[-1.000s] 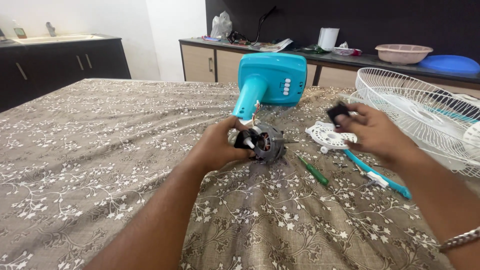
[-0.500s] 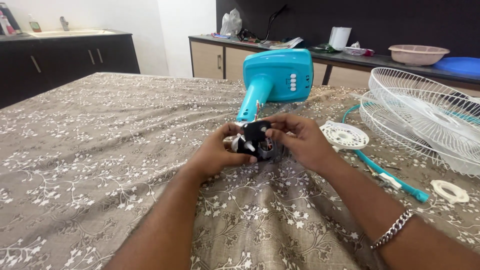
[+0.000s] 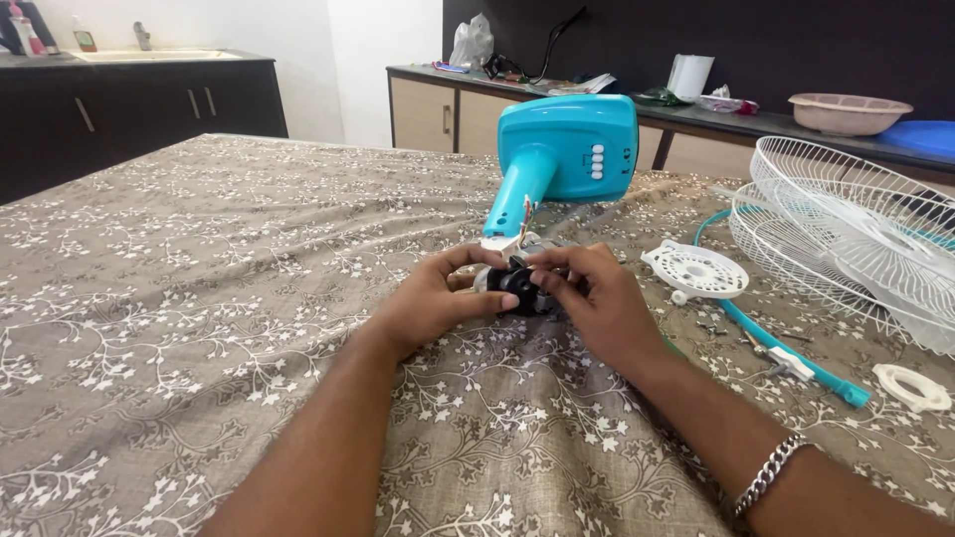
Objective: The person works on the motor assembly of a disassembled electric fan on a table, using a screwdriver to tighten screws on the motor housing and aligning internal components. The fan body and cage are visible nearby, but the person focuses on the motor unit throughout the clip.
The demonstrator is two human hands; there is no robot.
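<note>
A turquoise fan base point(image 3: 567, 159) lies on its side on the cloth-covered table point(image 3: 179, 298), its neck pointing toward me. At the end of the neck sits the bare fan motor point(image 3: 517, 283), dark with metal parts. My left hand point(image 3: 433, 303) grips the motor from the left. From the right, my right hand point(image 3: 597, 303) presses a small black part against the motor's front with thumb and fingers. Much of the motor is hidden behind my fingers.
White wire fan guards point(image 3: 856, 224) lie stacked at the right. A white round plastic cover point(image 3: 696, 270), a turquoise-handled tool point(image 3: 786, 350), a white ring point(image 3: 913, 386) and small screws lie near my right arm. A counter point(image 3: 696, 109) with a bowl stands behind.
My right hand left the spot near the white cover with the small black part and came to the motor; both hands are now closed around it. The view shifted closer.
</note>
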